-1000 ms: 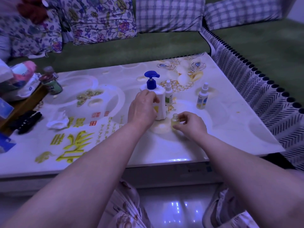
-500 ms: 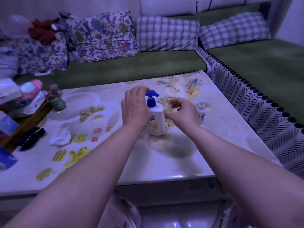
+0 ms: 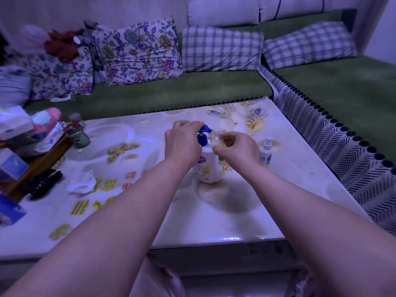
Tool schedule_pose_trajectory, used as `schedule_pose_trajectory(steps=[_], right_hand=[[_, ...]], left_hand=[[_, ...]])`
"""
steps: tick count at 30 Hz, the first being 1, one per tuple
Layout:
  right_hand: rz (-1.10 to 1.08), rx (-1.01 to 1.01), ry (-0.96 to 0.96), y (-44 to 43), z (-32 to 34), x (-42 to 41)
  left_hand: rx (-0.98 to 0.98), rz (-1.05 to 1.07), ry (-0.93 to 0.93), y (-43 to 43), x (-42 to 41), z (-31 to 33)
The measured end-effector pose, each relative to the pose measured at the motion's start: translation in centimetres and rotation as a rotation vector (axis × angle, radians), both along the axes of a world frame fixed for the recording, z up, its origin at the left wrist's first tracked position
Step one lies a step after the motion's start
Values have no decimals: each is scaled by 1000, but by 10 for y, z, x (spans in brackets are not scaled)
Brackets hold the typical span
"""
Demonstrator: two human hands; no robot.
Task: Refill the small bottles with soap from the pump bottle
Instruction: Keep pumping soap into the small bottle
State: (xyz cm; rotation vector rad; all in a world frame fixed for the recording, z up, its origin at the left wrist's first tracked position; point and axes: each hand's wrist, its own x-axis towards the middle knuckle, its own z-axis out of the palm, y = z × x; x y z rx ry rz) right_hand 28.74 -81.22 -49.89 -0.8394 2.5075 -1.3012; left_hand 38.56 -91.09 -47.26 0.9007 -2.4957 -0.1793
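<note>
White plastic pump bottle [image 3: 206, 166]: is standing upright, blue head on top.
Left hand [image 3: 183, 142]: is gripping that blue pump head.
Right hand [image 3: 237, 150]: is pinching small clear bottle [image 3: 217, 140] beside the pump spout.
Small white spray bottle [image 3: 266, 151]: is standing right of the pump bottle.

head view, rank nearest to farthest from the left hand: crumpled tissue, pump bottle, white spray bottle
1. pump bottle: at the left hand, fingers curled over its pump
2. white spray bottle: to the right, beyond the right hand pinching a small bottle
3. crumpled tissue: far left
</note>
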Motion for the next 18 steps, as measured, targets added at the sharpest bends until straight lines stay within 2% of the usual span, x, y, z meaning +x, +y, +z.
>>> schedule_pose_trajectory(steps=[18], right_hand=[[-17, 29, -1, -2, 0, 1]], left_hand=[[-84, 26, -118, 4, 1, 2]])
